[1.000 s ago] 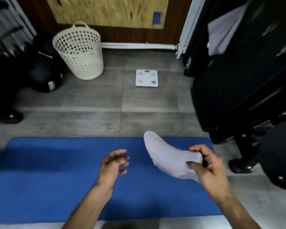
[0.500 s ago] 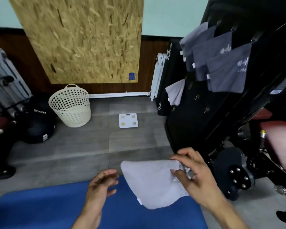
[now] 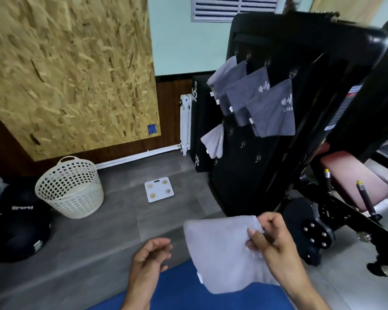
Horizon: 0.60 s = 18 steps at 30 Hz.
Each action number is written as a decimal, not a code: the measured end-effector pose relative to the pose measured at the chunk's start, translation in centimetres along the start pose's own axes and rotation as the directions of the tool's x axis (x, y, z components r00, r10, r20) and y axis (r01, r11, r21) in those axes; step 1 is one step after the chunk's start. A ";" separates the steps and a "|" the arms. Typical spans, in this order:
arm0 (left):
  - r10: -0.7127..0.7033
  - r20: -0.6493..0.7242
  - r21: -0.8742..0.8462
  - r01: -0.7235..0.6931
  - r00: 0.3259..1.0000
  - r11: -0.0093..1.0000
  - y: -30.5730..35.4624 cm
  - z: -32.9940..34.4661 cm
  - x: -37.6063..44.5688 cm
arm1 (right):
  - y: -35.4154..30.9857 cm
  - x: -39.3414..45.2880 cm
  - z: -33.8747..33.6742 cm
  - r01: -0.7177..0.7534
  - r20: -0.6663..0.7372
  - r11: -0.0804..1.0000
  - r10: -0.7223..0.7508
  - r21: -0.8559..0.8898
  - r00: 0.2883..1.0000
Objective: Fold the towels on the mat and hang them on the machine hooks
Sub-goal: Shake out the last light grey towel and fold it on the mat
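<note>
R hand [image 3: 276,245]: folded towel [image 3: 222,253], flat, unhung.

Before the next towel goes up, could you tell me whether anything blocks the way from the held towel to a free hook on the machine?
Nothing visible does. The right hand holds the light towel in open air below the machine panel, where bare hooks show beside the hung light towel.
</note>
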State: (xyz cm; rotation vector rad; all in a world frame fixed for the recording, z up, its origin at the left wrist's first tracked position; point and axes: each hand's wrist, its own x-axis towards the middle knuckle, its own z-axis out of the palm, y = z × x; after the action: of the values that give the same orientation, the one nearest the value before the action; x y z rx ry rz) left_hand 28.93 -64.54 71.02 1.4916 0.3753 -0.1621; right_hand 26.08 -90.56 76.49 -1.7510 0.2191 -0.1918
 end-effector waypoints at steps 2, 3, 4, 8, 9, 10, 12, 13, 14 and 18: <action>0.030 0.026 0.022 -0.031 0.999 0.999 1.1 1.5 2.3 | 0.7 1.8 0.2 -0.018 -0.014 1.000 0.018 0.010 1.000; 0.049 0.042 0.034 -0.050 0.998 0.998 1.6 2.4 3.8 | 1.2 3.1 0.3 -0.015 -0.016 1.000 0.015 0.000 1.000; 0.062 0.057 0.050 -0.064 0.996 0.997 2.2 3.3 5.0 | 1.7 4.3 0.4 -0.007 -0.013 1.000 0.007 -0.014 1.000; 0.109 0.103 0.110 -0.120 0.989 0.987 4.2 6.9 10.9 | 3.6 10.2 1.1 0.017 0.031 0.998 -0.015 -0.060 0.999; 0.119 0.110 0.117 -0.132 0.987 0.984 4.8 7.8 12.3 | 4.0 11.7 1.3 0.023 0.038 0.998 -0.021 -0.059 0.999; 0.132 0.112 0.119 -0.145 0.985 0.982 5.3 8.6 14.0 | 4.3 13.5 1.5 0.039 0.051 0.997 -0.036 -0.065 0.998; 0.141 0.111 0.125 -0.154 0.984 0.980 6.4 10.0 16.8 | 4.7 16.8 1.8 0.071 0.052 0.993 -0.067 -0.098 0.996; 0.145 0.118 0.122 -0.159 0.982 0.980 7.0 10.8 18.6 | 4.9 18.9 2.0 0.089 0.050 0.990 -0.084 -0.105 0.995; 0.153 0.126 0.129 -0.169 0.980 0.977 7.5 11.4 20.2 | 5.0 20.7 2.4 0.101 0.051 0.989 -0.096 -0.109 0.994; 0.159 0.186 0.177 -0.193 0.970 0.965 9.1 13.6 28.5 | 6.3 29.2 4.4 0.085 0.000 0.990 -0.085 -0.114 0.996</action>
State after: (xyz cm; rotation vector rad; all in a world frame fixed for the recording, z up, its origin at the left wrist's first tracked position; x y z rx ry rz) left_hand 60.49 -73.68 70.32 1.6817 0.0885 -0.1867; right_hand 55.17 -94.86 69.70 -1.8747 0.1614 -0.2494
